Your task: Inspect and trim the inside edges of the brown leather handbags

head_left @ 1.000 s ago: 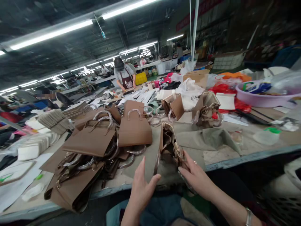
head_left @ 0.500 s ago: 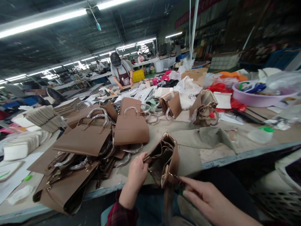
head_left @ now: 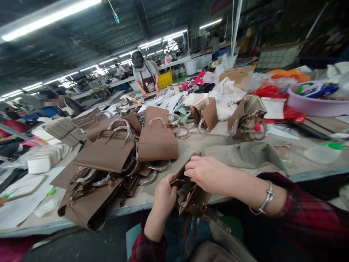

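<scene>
A brown handbag [head_left: 200, 200] is held at the table's near edge, its mouth tilted up toward me. My left hand [head_left: 165, 194] is closed on the left side of its rim, thumb at the opening. Bent over the far rim, my right hand [head_left: 204, 174] grips the bag's upper edge; its fingertips are partly hidden at the opening. A strap with metal fittings [head_left: 218, 220] hangs from the bag's near side. Below it dangles a plastic-wrapped handle [head_left: 192, 233]. Left of my hands lies a pile of brown handbags [head_left: 106, 151] with wrapped handles.
Two more handbags [head_left: 208, 114] [head_left: 247, 118] stand farther back. Grey-green cloth [head_left: 245, 156] lies right of my hands. A purple basin [head_left: 316, 103] and plastic bags are at the right. White padded pieces [head_left: 40, 160] are stacked left. A co-worker [head_left: 145, 76] stands across the table.
My right hand has moved from the strap fitting on the near side up to the bag's far rim. The strap now hangs loose. My left hand keeps its hold, and the view has shifted slightly.
</scene>
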{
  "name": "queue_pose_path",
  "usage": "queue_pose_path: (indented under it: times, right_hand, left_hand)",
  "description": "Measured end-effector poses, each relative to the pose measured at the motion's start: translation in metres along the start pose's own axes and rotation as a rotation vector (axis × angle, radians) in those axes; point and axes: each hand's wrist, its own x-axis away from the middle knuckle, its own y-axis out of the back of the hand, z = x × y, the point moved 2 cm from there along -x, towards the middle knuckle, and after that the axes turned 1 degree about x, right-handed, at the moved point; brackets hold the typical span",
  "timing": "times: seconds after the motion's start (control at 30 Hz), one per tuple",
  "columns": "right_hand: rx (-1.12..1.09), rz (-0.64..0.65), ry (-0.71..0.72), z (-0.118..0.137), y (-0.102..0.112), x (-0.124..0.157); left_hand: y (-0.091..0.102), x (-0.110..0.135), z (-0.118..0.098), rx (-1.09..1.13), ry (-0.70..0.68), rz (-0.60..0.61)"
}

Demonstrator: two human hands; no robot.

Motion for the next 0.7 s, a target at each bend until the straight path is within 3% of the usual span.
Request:
queue_pose_path:
  times: [0.17, 0.33, 0.57, 0.7]
  right_hand:
    - [0.002, 0.12, -0.085, -0.007, -0.01, 0.012]
    - [0.015, 0.206, -0.228, -0.014, -0.008, 0.024]
    - [-0.06, 0.077, -0.144, -0.003, 0.009, 0.03]
    - [-0.081, 0.076, -0.05, 0.002, 0.001, 0.022]
  left_hand:
    - [-0.004, 0.012, -0.006, 0.016, 0.048, -0.051]
    - [-0.012, 0.016, -0.009, 0.025, 0.017, -0.021]
    - [-0.013, 0.014, -0.018, 0.02, -0.013, -0.007]
    - [-0.015, 0.013, -0.02, 0.016, 0.013, -0.006]
